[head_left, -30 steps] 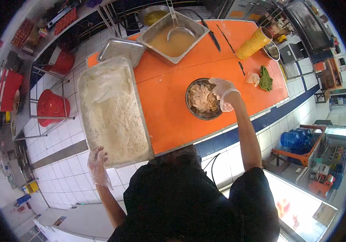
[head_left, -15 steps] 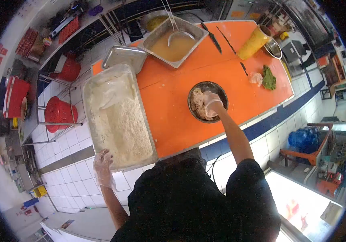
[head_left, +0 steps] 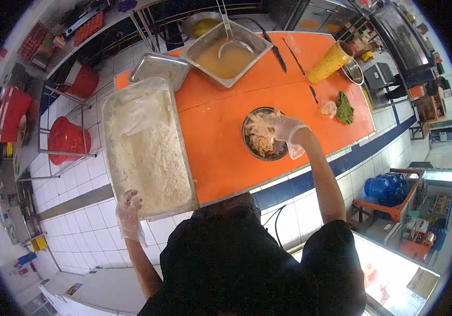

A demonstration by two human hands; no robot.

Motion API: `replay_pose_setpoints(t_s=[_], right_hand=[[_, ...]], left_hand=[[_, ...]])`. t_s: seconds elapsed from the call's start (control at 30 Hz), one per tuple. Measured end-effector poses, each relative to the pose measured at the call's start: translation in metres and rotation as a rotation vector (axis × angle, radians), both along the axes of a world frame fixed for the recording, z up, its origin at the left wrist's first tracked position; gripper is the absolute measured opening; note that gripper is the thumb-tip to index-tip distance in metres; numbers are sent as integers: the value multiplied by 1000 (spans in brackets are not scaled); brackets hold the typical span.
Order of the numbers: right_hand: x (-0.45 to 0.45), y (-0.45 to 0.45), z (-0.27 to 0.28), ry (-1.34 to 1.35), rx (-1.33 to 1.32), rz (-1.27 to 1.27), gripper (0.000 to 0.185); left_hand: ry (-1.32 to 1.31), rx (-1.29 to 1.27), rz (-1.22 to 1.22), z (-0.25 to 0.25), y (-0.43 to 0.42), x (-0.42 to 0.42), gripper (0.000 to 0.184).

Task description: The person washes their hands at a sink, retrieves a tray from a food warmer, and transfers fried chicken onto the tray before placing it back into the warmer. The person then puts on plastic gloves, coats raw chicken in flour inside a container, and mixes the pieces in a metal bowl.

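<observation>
My right hand (head_left: 288, 130), in a clear plastic glove, reaches into a dark round bowl (head_left: 248, 143) of pale, raw-looking meat (head_left: 261, 141). Its fingertips blend with the meat, so their grip is hidden. My left hand (head_left: 129, 206), also gloved and with residue on the fingers, hangs at the near left corner of a large metal tray (head_left: 188, 174). Its fingers are loosely bent and apart, with nothing seen in them. Whether it touches the tray rim I cannot tell. White flour-like powder (head_left: 149, 168) covers the tray bottom.
On the orange table (head_left: 220, 174) stand a deep metal pan (head_left: 205, 72) of cloudy liquid with a ladle (head_left: 226, 26), an upturned-looking metal tray (head_left: 158, 67), a knife (head_left: 279, 59), a yellow cylinder (head_left: 330, 62) and green leaves (head_left: 345, 108). Red tubs (head_left: 69, 141) stand left.
My right hand has drawn up and back toward the bowl's right side, its glove cuff now showing over the rim. The left hand stays by the tray corner. The view has shifted slightly.
</observation>
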State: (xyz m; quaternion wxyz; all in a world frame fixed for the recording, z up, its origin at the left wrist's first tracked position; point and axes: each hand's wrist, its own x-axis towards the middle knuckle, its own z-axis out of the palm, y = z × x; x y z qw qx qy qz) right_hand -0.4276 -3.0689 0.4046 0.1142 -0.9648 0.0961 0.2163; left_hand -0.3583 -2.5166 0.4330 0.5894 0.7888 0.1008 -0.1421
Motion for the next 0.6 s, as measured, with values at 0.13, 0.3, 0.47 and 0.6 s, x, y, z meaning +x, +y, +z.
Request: replay_pose_setpoints(t_s=[0.13, 0.3, 0.47, 0.6], right_hand=[[-2, -11, -55, -24, 154, -167, 67], [22, 23, -71, 124, 54, -58, 82], [23, 46, -117, 209, -103, -71, 66], [12, 35, -152, 153, -85, -66, 64]], left_hand=[[-6, 23, 25, 5, 9, -2, 31], [7, 98, 45, 12, 9, -4, 30], [-79, 159, -38, 10, 10, -8, 27], [-74, 302, -108, 2, 17, -1, 28]])
